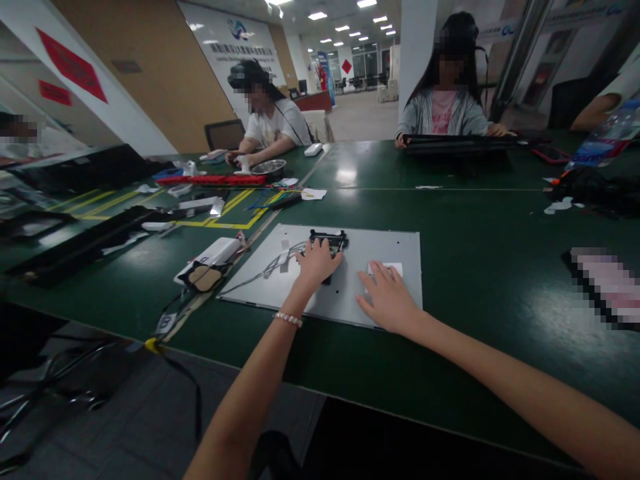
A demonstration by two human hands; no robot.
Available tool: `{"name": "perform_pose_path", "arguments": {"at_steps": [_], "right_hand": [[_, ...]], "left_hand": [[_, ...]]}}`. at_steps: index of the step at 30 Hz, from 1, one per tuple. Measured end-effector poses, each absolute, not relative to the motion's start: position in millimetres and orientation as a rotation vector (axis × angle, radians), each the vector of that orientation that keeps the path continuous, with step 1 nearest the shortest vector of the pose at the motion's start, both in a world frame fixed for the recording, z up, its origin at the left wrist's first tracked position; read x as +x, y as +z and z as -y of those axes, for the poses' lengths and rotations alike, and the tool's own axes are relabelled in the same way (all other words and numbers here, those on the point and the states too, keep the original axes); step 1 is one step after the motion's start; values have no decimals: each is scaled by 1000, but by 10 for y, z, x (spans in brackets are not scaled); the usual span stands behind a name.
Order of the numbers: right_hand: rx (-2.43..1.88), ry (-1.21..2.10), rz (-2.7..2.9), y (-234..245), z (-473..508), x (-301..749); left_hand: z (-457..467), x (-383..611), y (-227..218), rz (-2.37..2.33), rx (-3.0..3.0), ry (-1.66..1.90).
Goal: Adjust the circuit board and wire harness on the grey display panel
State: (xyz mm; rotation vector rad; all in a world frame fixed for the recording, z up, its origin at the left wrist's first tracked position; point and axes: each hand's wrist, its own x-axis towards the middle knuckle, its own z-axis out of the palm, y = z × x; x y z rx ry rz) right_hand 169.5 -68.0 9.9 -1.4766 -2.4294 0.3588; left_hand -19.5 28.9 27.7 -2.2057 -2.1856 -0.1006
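A grey metal panel (pixel 395 250) lies flat on the dark green table (pixel 480 220) in front of me. A black bracket with a small circuit board (pixel 329 239) sits near the panel's far edge, and thin grey wires (pixel 273 265) run left from it. My left hand (pixel 316 261) rests on the panel just below the bracket, fingers curled over the part and touching it. My right hand (pixel 387 299) lies palm down on the panel, fingers spread, beside a small white label (pixel 395 268).
A white power adapter with a tan pad (pixel 210 263) lies left of the panel, with cables trailing off the table edge. Black trays (pixel 75 243), a red strip (pixel 215 180) and a metal bowl (pixel 269 167) stand at far left. Two people sit across the table. A pixelated item (pixel 607 283) lies right.
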Motion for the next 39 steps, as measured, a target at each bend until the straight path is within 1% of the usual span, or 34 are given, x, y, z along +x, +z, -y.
{"name": "perform_pose_path", "arguments": {"at_steps": [7,15,20,24,26,28,31,33,39], "right_hand": [[-1461,334,2407,87,577,1534],[-1447,365,2407,85,554,1519],[-1455,379,2412,101,545,1530],[-1444,375,2402,90,545,1526],[-1444,370,2399,83,544,1526],[-1446,368,2402,82,544,1528],[-1438,366,2407,90,543,1534],[-1437,365,2409,97,542,1536],[-1457,368,2402,92,532,1516]], "left_hand": [[-644,-410,288,2222,-2156,-87],[-816,-543,217,2219,-2131,-108],[-893,-572,322,2280,-2169,-28],[-1080,-590,488,2276,-2084,-178],[-1202,-594,546,2152,-2183,-237],[-1312,-590,566,2083,-2331,-191],[-1430,-576,531,2127,-2389,-98],[-1483,-574,489,2136,-2341,-109],[-1635,-581,400,2033,-2179,-305]]}}
